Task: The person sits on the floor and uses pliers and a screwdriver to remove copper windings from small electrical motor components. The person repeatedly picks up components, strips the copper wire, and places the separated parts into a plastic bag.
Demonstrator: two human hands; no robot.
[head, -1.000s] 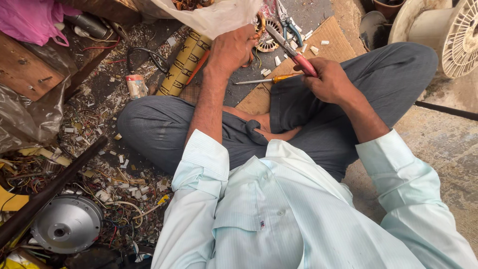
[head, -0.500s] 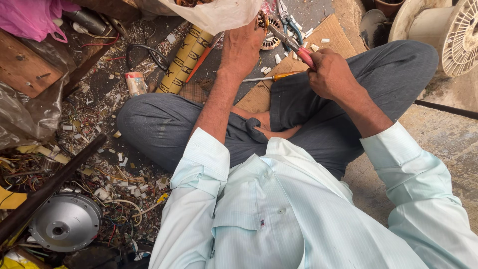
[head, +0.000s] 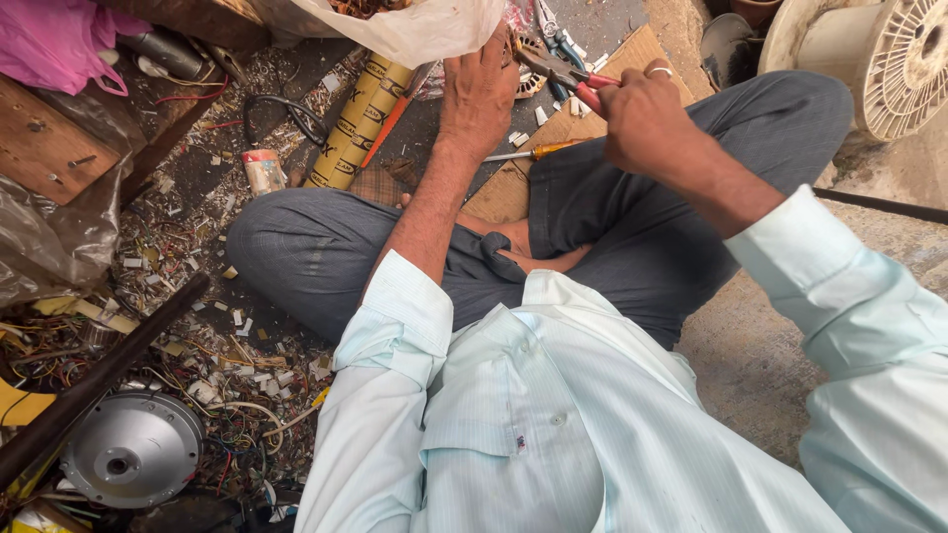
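Head view, looking down on a cross-legged lap: the right hand [head: 647, 118] is closed around red-handled pliers [head: 563, 74], jaws pointing left toward the left hand [head: 481, 84], which lies flat on a white plastic bag's [head: 415, 30] lower edge (fingers spread, gripping nothing visible). A yellow-handled screwdriver [head: 528, 152] lies on cardboard [head: 513, 183] — just below both hands.

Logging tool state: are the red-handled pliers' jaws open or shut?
Cannot tell. The right hand grips the red-handled pliers at the handles; the jaw tips lie against floor clutter and are too small to read.

Likely a repair workshop: wire scraps [head: 237, 395], motor housing [head: 133, 449], pliers [head: 563, 71].
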